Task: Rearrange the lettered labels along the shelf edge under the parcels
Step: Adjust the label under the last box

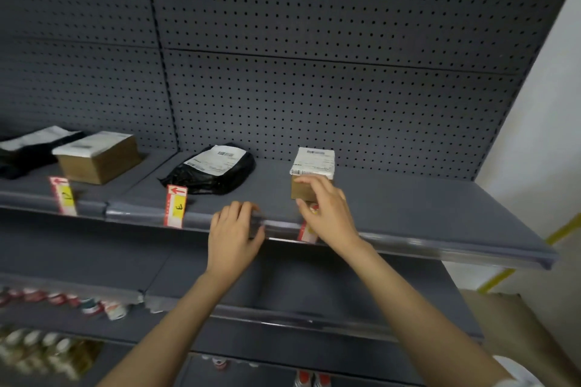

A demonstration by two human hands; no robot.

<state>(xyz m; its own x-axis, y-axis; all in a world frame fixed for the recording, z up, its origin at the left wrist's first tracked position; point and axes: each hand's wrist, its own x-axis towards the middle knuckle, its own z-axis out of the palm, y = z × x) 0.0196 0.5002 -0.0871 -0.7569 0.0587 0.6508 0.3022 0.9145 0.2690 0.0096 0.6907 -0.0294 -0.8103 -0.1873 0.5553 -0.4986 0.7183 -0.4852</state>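
Red, white and yellow lettered labels stand in the clear strip along the grey shelf edge (440, 248). One label (63, 195) sits under the brown box (100, 157) at the left. A second label (175, 206), marked E, sits under the black bag parcel (217, 170). A third label (307, 233) is pinched by my right hand (327, 209), right below the small brown box (311, 166). My left hand (234, 229) grips the shelf edge strip just left of it, thumb under, fingers on top.
A black-and-white parcel (28, 148) lies at the far left of the shelf. Lower shelves hold small jars (91, 306) and bottles (41, 352) at the left. Pegboard backs the shelf. A cardboard box (515, 324) stands on the floor at the right.
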